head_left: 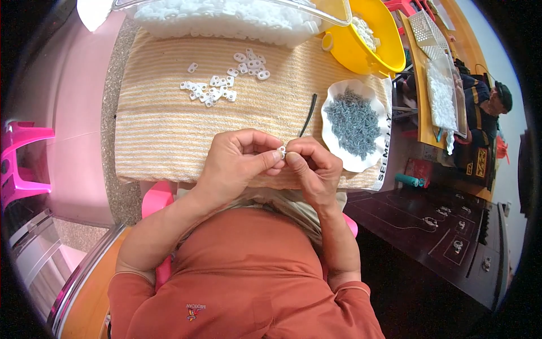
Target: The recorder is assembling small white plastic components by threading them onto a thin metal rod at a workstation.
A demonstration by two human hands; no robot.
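Near the front edge of the cloth-covered table, my left hand (pixel 237 161) pinches a small white plastic piece with holes (pixel 282 150) between thumb and fingers. The fingertips of my right hand (pixel 314 169) are closed against the right side of this piece; whatever they grip is too small to make out. Just beyond my right hand lies a thin black stick (pixel 308 115). To its right, a white wavy-rimmed dish (pixel 351 164) holds a heap of small grey screw-like parts (pixel 353 121). Loose white pieces of the same kind lie in two groups (pixel 210 91) farther off.
A clear bin of white pieces (pixel 226 22) stands at the far edge, beside a yellow basin (pixel 344 48) with white parts inside. The striped cloth (pixel 152 124) covers the table. Another person (pixel 480 101) sits at the right by a second tray (pixel 440 96). A pink stool (pixel 22 164) is at left.
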